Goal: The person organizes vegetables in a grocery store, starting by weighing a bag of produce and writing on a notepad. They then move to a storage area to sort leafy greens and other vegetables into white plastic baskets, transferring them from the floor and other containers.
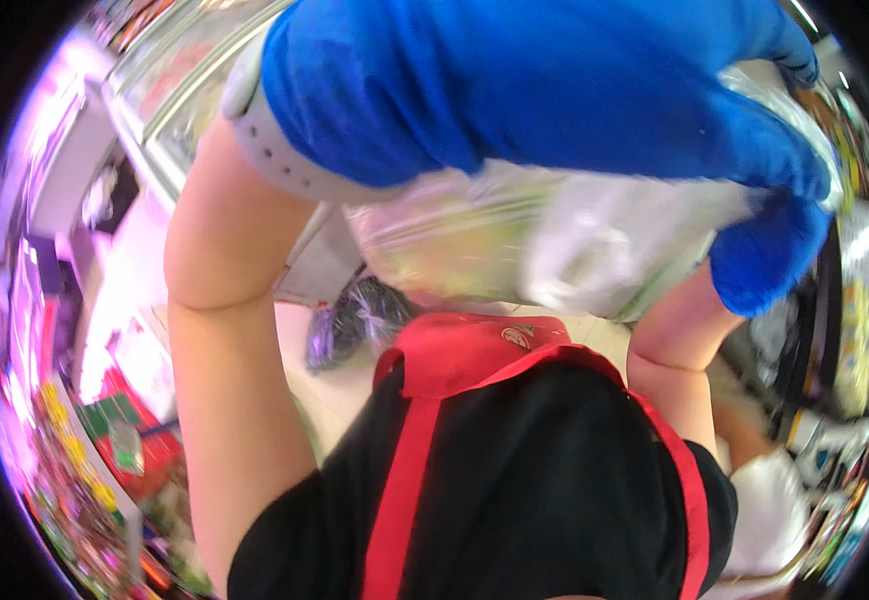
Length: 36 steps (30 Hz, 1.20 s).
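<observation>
Both my hands wear blue gloves. My left hand [524, 90] is very close to the camera, stretched across the top of the view, with a pale perforated watch strap [277, 161] at its wrist. Its fingers, at the upper right, are around the edge of a clear plastic bag [472, 240]. Yellow-green and whitish contents show blurred through the bag, which is in front of my red apron [479, 352]. At the right, beside the bag's edge, is my right hand [768, 251]; its fingers are mostly hidden behind the left glove and the plastic, so its grip is unclear.
A glass-topped display case [171, 97] stands at the upper left. A dark plastic bag [359, 319] lies on the pale floor. Shelves with packaged goods [81, 465] line the lower left, with red and green crates nearby. More goods and a white bag [768, 517] are at the right.
</observation>
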{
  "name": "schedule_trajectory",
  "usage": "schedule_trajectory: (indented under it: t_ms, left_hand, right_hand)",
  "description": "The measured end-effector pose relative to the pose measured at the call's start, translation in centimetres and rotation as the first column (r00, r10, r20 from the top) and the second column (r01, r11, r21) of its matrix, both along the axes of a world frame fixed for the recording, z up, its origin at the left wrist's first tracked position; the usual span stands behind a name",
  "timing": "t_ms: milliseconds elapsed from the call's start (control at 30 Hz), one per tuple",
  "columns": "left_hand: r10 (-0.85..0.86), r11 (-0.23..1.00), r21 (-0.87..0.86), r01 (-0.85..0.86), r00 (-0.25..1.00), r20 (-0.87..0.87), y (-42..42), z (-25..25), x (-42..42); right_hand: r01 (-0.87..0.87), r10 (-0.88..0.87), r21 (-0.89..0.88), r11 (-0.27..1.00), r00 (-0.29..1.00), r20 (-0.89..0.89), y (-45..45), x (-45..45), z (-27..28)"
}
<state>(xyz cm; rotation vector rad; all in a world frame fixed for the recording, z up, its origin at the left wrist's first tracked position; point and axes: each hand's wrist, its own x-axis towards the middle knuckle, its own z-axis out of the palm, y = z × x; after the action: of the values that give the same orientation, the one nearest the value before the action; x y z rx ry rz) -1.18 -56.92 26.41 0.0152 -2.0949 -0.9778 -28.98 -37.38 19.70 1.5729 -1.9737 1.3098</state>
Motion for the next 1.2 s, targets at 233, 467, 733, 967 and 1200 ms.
schedule_trajectory:
  t_ms: [233,467,733,967,1200]
  left_hand:
    - [0.622,0.705,0.219,-0.675,0.736,0.266,-14.3,-33.2,-0.1]
    - [0.109,0.432,0.901,0.041,0.989,-0.097,-4.7,-44.9,-16.5]
    - [0.530,-0.144,0.791,0.595,0.722,-0.446,0.0,-50.6,-24.1]
    - [0.615,-0.075,0.962,-0.261,0.747,0.251,-0.7,-60.2,-29.2]
    - [0.522,-0.364,0.619,-0.696,0.398,0.755,-2.9,-63.9,-31.9]
  right_hand:
    - [-0.178,0.142,0.146,0.973,0.963,0.227,-5.1,-11.1,-4.4]
    - [-0.366,0.247,0.223,0.904,0.870,0.426,-12.1,-24.4,-8.1]
    - [-0.464,0.209,0.297,0.835,0.765,0.609,-17.1,-35.0,-13.4]
    - [-0.418,0.012,0.398,0.817,0.701,0.713,-17.0,-39.6,-17.9]
    - [-0.562,0.019,0.423,0.711,0.616,0.788,-19.8,-32.9,-31.0]
